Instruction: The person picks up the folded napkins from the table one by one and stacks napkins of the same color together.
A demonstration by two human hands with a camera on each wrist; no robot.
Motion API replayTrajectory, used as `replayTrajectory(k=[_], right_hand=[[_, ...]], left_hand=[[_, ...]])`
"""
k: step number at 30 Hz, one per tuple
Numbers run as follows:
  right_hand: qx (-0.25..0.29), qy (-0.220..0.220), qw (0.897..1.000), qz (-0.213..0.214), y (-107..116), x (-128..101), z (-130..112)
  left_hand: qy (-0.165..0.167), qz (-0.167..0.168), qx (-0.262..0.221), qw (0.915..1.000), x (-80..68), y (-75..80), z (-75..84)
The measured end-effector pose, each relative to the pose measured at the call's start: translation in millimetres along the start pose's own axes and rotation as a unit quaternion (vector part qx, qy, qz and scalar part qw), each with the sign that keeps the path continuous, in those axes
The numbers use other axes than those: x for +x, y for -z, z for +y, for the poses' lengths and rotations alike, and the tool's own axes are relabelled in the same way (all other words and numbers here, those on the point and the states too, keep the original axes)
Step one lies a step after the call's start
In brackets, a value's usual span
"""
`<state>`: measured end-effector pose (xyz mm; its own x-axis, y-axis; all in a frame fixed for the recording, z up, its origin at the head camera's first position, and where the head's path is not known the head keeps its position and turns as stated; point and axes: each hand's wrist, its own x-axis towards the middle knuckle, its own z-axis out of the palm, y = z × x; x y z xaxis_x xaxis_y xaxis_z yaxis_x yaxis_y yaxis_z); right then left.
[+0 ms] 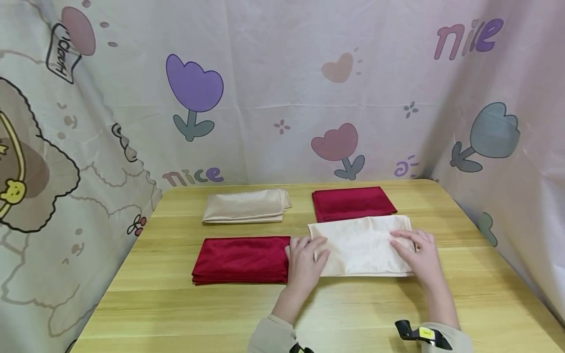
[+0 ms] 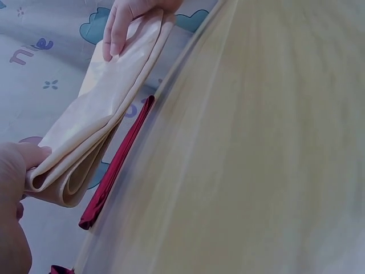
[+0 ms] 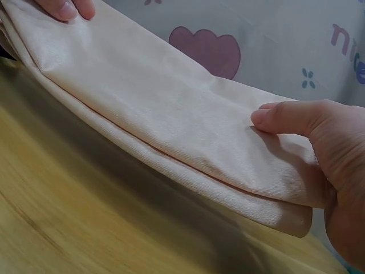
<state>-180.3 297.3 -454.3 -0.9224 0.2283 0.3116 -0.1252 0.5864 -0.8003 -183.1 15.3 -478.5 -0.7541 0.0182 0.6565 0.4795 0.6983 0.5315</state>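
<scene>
A folded cream cloth [image 1: 359, 247] hangs between both hands, raised over the table. My left hand [image 1: 304, 260] grips its left end, with the thumb on top. At the opposite end, my right hand [image 1: 421, 252] holds the cloth, thumb on the upper face and the other fingers largely behind it. Folded layers of the cloth [image 2: 85, 120] show along its edge in the left wrist view, looping open near the left hand. In the right wrist view, the right thumb presses the cloth [image 3: 171, 114] close to its end.
Just left of the left hand lies a folded red cloth [image 1: 243, 260]. Another red cloth [image 1: 353, 202] is behind the held one, partly covered by it. A folded beige cloth [image 1: 244, 207] lies at the back left of the wooden table [image 1: 176, 314]. A patterned curtain [image 1: 265, 88] surrounds it.
</scene>
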Motion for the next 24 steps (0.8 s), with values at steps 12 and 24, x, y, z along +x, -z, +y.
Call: replayTrajectory(k=[12,24], right_hand=[[-0.007,0.035,0.999,-0.011,1,-1,-7],[-0.014,0.065,0.998,-0.022,-4,-2,-15]], left_hand=[[0.010,-0.016,-0.003,0.9998,4.4,10.9,-2.2],[0.021,-0.024,-0.011,0.9994,8.2,21.6,-8.9]])
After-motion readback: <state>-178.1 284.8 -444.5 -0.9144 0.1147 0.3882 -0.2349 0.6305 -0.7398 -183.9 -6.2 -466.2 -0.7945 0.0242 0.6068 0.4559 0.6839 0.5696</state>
